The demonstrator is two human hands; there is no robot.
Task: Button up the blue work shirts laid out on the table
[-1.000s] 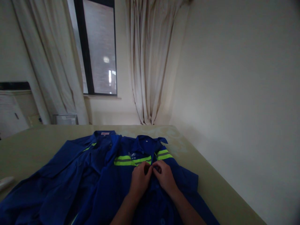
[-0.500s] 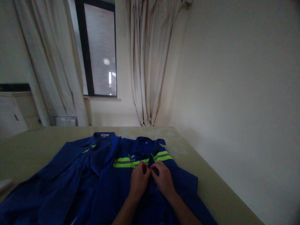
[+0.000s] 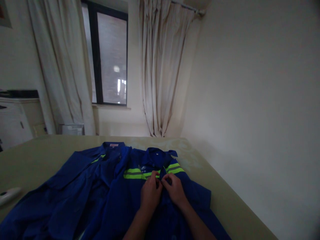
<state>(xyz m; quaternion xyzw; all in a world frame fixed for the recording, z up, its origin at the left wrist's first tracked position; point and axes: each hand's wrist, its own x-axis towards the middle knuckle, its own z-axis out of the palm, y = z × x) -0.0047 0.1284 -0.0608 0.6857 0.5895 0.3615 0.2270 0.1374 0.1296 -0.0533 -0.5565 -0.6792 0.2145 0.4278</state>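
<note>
A blue work jacket (image 3: 135, 193) with yellow-green and grey reflective stripes lies spread out, collar pointing away from me. Both hands meet at its front opening, just below the chest stripe. My left hand (image 3: 151, 191) pinches the front edge of the cloth between thumb and fingers. Close beside it, my right hand (image 3: 173, 189) pinches the other side of the same spot, fingertips nearly touching the left ones. Whether a button sits between the fingers is too small to tell. A second blue jacket (image 3: 67, 186) lies to the left, its front folded and its edge against the first.
Both jackets rest on a pale green covered surface (image 3: 197, 163) whose right edge runs along a bare wall (image 3: 250, 100). At far left lies a white rounded object (image 3: 10, 196). Beyond are curtains (image 3: 162, 66), a window (image 3: 112, 60) and a white cabinet (image 3: 15, 116).
My view has shifted slightly, bringing more of the white object at left into sight. Both hands stay at the same place on the jacket front, with small finger movements.
</note>
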